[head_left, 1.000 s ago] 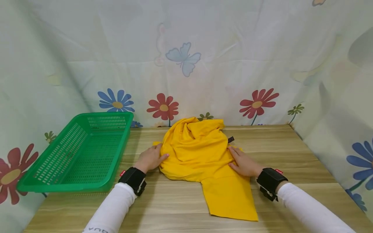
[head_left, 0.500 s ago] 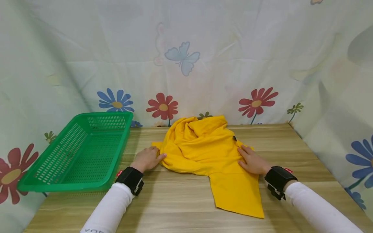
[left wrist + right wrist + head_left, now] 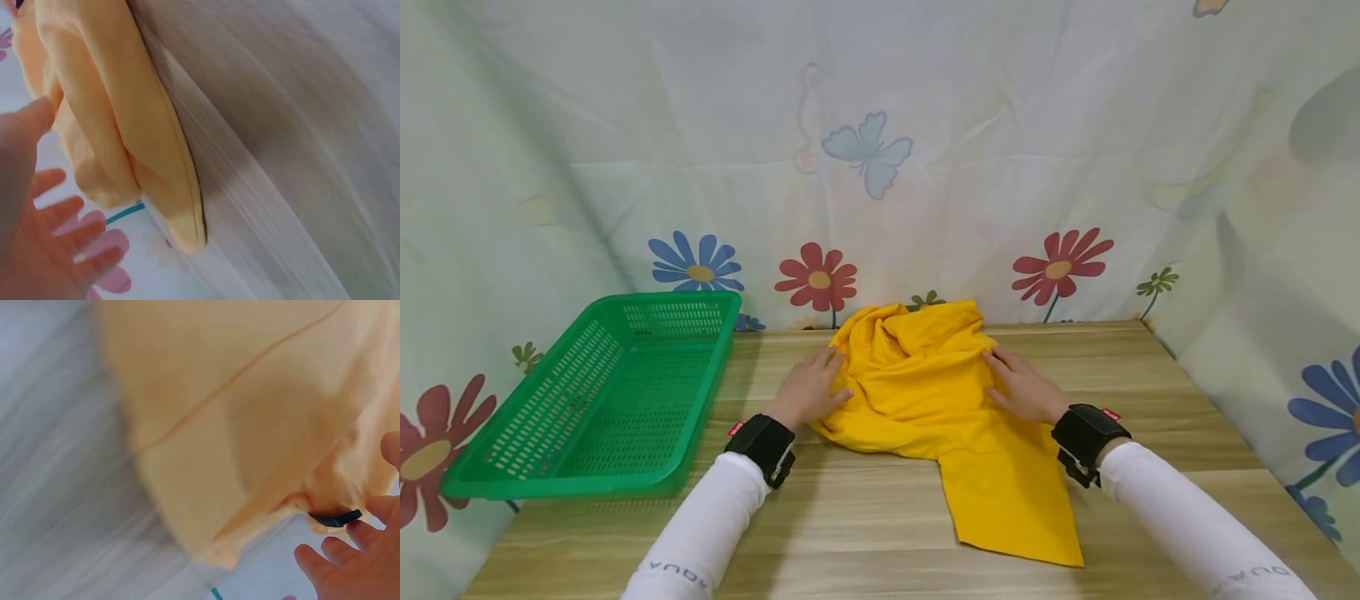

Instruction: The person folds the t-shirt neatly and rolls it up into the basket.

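Note:
A crumpled yellow shirt (image 3: 917,375) lies in a heap at the middle of the table, with a flat sleeve-like part (image 3: 1011,504) stretched toward the front. My left hand (image 3: 811,387) is at the heap's left side, fingers spread; in the left wrist view its fingers (image 3: 81,237) appear apart from the cloth. At the opposite side is my right hand (image 3: 1024,387), its fingers extended toward the cloth. A small black tag (image 3: 336,519) shows near those fingertips in the right wrist view. Whether either hand touches the shirt, I cannot tell.
A green perforated plastic basket (image 3: 700,417) stands on the left of the wood-grain table (image 3: 1150,500). Behind the table and along its sides hangs a white curtain (image 3: 970,192) printed with flowers and a butterfly.
The shirt's front part and right side shifted right with my right hand, which then left that edge and moved back left and up. My left hand moved right and up along the heap.

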`<state>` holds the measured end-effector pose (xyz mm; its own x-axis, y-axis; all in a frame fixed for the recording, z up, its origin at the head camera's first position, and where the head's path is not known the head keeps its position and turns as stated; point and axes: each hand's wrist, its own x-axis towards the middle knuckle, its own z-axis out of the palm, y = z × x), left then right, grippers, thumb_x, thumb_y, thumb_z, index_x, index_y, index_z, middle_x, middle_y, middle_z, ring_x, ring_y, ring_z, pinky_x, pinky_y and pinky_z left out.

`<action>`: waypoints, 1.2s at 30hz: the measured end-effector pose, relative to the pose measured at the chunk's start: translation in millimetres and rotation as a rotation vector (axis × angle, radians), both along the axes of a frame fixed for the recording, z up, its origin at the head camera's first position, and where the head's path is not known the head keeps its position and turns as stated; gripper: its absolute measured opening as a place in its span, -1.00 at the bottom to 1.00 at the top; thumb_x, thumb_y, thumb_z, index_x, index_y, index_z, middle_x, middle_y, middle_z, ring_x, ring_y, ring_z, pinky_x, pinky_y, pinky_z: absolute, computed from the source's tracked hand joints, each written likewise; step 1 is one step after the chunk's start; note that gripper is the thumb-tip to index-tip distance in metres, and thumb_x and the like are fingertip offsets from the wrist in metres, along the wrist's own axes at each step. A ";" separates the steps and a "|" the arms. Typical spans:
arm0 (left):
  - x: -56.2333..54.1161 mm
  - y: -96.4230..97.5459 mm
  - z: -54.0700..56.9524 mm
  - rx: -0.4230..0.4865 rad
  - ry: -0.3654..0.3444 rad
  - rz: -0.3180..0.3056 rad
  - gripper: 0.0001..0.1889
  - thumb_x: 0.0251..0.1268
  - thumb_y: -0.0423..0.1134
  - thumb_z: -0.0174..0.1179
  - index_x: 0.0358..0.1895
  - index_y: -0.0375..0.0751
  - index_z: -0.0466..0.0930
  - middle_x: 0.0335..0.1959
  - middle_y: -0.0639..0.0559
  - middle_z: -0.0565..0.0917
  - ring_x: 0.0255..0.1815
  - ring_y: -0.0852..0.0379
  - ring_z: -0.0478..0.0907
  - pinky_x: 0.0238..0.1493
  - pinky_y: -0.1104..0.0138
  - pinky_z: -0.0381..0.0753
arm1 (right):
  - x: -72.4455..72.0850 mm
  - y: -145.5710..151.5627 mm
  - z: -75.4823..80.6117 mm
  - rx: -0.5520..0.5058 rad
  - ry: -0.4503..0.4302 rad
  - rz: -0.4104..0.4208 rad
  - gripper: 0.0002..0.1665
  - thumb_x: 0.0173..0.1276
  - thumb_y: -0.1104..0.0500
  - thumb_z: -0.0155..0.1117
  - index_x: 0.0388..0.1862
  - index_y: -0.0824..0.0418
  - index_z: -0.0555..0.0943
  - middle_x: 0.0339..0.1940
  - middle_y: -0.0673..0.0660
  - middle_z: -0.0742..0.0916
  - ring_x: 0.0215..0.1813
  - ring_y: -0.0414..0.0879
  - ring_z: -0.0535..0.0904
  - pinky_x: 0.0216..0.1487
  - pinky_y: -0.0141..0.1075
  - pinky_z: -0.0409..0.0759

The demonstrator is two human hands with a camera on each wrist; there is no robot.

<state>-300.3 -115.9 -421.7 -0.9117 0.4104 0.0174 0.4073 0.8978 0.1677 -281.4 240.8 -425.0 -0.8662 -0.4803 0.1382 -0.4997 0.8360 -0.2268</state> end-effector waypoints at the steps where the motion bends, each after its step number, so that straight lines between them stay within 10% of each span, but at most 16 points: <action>1: -1.8 2.2 -1.4 0.013 -0.023 -0.012 -0.29 0.26 0.04 0.11 0.39 -0.21 0.13 0.40 -0.22 0.14 0.37 -0.20 0.14 0.31 0.00 0.18 | -2.6 -2.7 -2.1 -0.001 -0.007 -0.001 -0.28 0.31 0.15 0.16 0.33 0.48 0.19 0.34 0.48 0.24 0.33 0.36 0.17 0.28 0.14 0.16; 8: -5.0 13.1 -15.8 0.006 -0.180 -0.025 -0.27 0.27 -0.01 0.11 0.41 -0.21 0.04 0.41 -0.22 0.10 0.37 -0.23 0.13 0.31 0.04 0.19 | -11.5 -10.3 -28.9 0.017 -0.101 0.015 -0.31 0.36 0.11 0.08 0.35 0.44 0.18 0.38 0.48 0.16 0.35 0.36 0.14 0.29 0.13 0.14; 28: 2.9 -14.5 -12.9 0.005 -0.151 0.083 -0.29 0.31 0.07 0.03 0.41 -0.18 0.07 0.45 -0.18 0.01 0.33 -0.19 0.22 0.25 0.01 0.28 | -0.3 22.4 -16.0 0.084 -0.209 -0.055 -0.37 0.40 0.11 0.02 0.34 0.41 0.21 0.35 0.49 0.22 0.33 0.41 0.12 0.28 0.19 0.11; 36: 11.5 -30.8 -10.4 -0.057 -0.122 0.162 -0.39 0.29 0.06 0.05 0.30 -0.25 0.28 0.25 -0.26 0.35 0.16 -0.21 0.39 0.12 -0.02 0.40 | 8.4 39.1 -11.1 0.073 -0.230 -0.098 -0.38 0.38 0.13 0.03 0.31 0.46 0.22 0.32 0.54 0.22 0.30 0.47 0.12 0.26 0.22 0.10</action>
<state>-288.7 -146.7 -432.1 -0.9598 0.2555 -0.1165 0.2367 0.9593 0.1539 -272.9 279.9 -436.1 -0.9139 -0.3935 -0.0998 -0.3572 0.8963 -0.2628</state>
